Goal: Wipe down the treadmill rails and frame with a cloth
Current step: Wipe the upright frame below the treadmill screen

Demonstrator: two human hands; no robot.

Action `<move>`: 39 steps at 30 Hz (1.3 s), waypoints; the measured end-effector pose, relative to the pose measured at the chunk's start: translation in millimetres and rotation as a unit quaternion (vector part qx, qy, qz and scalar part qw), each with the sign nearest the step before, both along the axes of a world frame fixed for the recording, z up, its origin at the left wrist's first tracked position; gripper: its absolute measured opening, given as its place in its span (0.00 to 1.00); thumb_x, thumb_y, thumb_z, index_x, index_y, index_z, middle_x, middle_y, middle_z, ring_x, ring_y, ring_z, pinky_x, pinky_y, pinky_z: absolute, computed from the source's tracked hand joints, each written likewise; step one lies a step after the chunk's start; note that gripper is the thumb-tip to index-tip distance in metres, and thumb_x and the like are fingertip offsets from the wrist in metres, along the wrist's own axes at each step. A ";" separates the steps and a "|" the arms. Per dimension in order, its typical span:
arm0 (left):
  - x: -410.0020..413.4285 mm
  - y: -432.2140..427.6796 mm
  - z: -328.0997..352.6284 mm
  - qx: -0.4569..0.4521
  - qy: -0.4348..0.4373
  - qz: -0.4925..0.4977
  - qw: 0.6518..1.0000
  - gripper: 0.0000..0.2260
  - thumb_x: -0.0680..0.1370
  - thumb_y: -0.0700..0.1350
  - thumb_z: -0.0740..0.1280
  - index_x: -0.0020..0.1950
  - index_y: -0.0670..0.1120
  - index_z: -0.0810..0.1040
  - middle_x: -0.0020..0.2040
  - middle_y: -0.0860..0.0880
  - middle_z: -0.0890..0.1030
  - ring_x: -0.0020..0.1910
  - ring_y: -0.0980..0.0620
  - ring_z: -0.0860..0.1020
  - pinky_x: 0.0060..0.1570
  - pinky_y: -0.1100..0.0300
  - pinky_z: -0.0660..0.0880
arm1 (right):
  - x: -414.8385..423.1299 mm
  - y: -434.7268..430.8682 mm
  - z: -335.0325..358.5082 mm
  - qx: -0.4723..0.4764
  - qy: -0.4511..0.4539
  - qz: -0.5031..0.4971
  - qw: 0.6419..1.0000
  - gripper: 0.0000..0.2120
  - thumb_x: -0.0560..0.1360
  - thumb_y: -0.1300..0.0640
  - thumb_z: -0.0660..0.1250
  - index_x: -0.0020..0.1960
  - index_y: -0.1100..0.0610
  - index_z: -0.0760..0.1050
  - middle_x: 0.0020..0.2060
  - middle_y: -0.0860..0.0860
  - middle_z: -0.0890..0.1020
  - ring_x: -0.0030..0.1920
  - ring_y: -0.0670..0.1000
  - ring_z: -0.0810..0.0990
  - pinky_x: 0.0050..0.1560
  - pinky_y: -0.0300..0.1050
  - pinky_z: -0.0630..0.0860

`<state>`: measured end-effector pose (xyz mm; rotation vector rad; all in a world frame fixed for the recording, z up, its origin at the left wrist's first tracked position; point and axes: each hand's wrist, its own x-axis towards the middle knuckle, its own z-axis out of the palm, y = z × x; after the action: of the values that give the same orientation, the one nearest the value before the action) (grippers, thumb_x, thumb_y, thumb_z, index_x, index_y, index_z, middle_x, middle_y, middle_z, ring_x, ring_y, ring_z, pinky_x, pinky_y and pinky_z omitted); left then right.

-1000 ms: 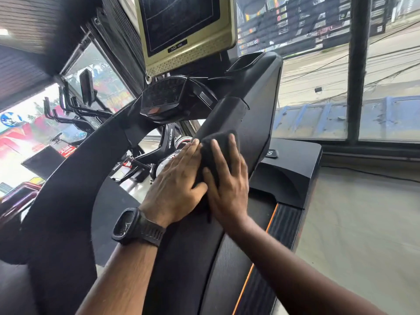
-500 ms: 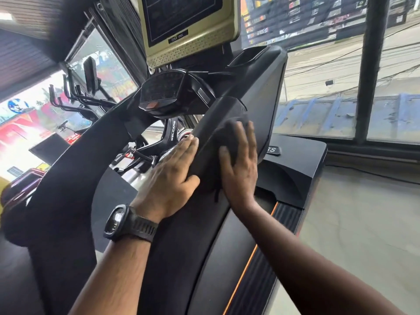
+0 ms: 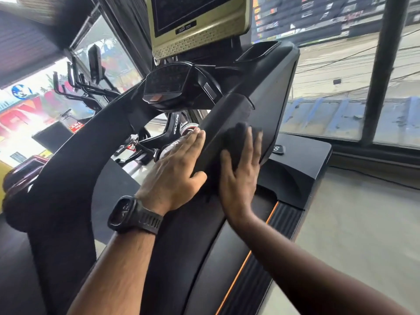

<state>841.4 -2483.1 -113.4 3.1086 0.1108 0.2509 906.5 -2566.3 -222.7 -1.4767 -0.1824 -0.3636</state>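
The black right rail [image 3: 229, 114] of the treadmill rises from the bottom centre toward the console [image 3: 168, 85]. A dark cloth [image 3: 236, 142] lies draped over this rail. My right hand [image 3: 241, 176] presses flat on the cloth from the rail's right side, fingers spread. My left hand [image 3: 175, 173], with a black watch on its wrist, lies flat against the rail's left side, thumb touching the cloth's lower edge. The left rail [image 3: 75, 160] curves up at the left.
A gold-framed screen [image 3: 197, 21] hangs above the console. The motor cover [image 3: 302, 164] and the orange-trimmed side step [image 3: 279, 221] lie to the right, with bare floor [image 3: 354, 235] beyond. Windows run along the right. Other gym machines [image 3: 91, 83] stand at the left.
Both hands have slid the cloth farther up the right rail toward the console, and my view has shifted slightly with them.
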 end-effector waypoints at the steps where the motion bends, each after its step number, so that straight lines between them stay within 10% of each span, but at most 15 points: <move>1: 1.8 0.9 0.7 -0.004 -0.001 -0.006 1.000 0.39 0.72 0.52 0.56 0.82 0.50 0.48 0.82 0.54 0.49 0.79 0.62 0.47 0.79 0.57 0.49 | -10.2 3.8 -1.0 -0.010 -0.031 0.000 0.999 0.30 0.80 0.47 0.63 0.80 0.41 0.59 0.83 0.45 0.53 0.76 0.40 0.57 0.75 0.56 0.63; 5: 4.4 4.0 -1.5 -0.015 -0.016 -0.020 1.000 0.38 0.72 0.54 0.57 0.82 0.51 0.51 0.82 0.54 0.51 0.79 0.62 0.48 0.78 0.52 0.53 | 15.1 -4.7 -10.1 -0.078 -0.219 -0.023 0.972 0.25 0.79 0.51 0.67 0.76 0.50 0.70 0.80 0.54 0.63 0.75 0.54 0.68 0.72 0.55 0.68; 10: 6.1 6.9 -3.4 -0.014 -0.001 -0.036 0.999 0.36 0.77 0.49 0.61 0.82 0.50 0.48 0.82 0.55 0.47 0.75 0.68 0.42 0.76 0.65 0.42 | 22.2 1.8 4.1 0.056 0.061 -0.031 0.996 0.28 0.81 0.48 0.63 0.79 0.39 0.61 0.81 0.42 0.57 0.74 0.35 0.58 0.76 0.56 0.62; 16: 4.7 8.5 1.1 -0.047 0.000 -0.058 0.997 0.40 0.71 0.53 0.59 0.82 0.51 0.49 0.82 0.55 0.48 0.78 0.64 0.45 0.78 0.61 0.45 | 17.7 -2.6 -3.1 -0.060 -0.218 -0.038 0.973 0.24 0.80 0.51 0.66 0.75 0.47 0.71 0.79 0.52 0.66 0.76 0.53 0.68 0.73 0.56 0.68; 22: 13.7 7.3 0.9 -0.022 0.022 -0.057 0.998 0.40 0.71 0.54 0.57 0.82 0.51 0.46 0.82 0.56 0.44 0.77 0.66 0.41 0.75 0.66 0.40 | 26.2 2.8 20.5 0.058 0.031 -0.047 0.997 0.27 0.80 0.47 0.64 0.78 0.37 0.63 0.81 0.41 0.59 0.77 0.43 0.61 0.75 0.55 0.64; 26: 26.5 9.7 1.7 -0.040 -0.005 -0.074 0.996 0.40 0.69 0.58 0.56 0.81 0.53 0.52 0.82 0.54 0.52 0.79 0.61 0.48 0.79 0.51 0.53 | 22.4 -1.1 11.5 -0.065 -0.169 -0.050 0.982 0.24 0.80 0.47 0.62 0.76 0.43 0.70 0.80 0.47 0.64 0.76 0.52 0.67 0.72 0.53 0.67; 33: 43.9 7.7 0.1 -0.046 0.014 -0.054 0.997 0.43 0.69 0.60 0.55 0.82 0.50 0.48 0.82 0.55 0.47 0.78 0.64 0.44 0.79 0.53 0.50 | 36.4 0.7 11.4 0.074 0.041 -0.026 0.996 0.28 0.80 0.48 0.63 0.78 0.37 0.63 0.80 0.38 0.59 0.72 0.25 0.52 0.76 0.49 0.61; 39: 44.8 2.8 4.9 -0.032 0.023 -0.045 0.998 0.42 0.70 0.59 0.57 0.82 0.52 0.46 0.81 0.57 0.45 0.77 0.67 0.41 0.79 0.54 0.49 | 61.9 -9.2 2.8 -0.031 -0.163 -0.047 0.985 0.26 0.79 0.51 0.65 0.77 0.47 0.70 0.80 0.48 0.64 0.76 0.43 0.63 0.74 0.46 0.64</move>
<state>886.2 -2480.3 -108.5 3.0462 -0.0196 0.1715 968.4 -2575.5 -220.0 -1.4839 -0.3897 -0.6819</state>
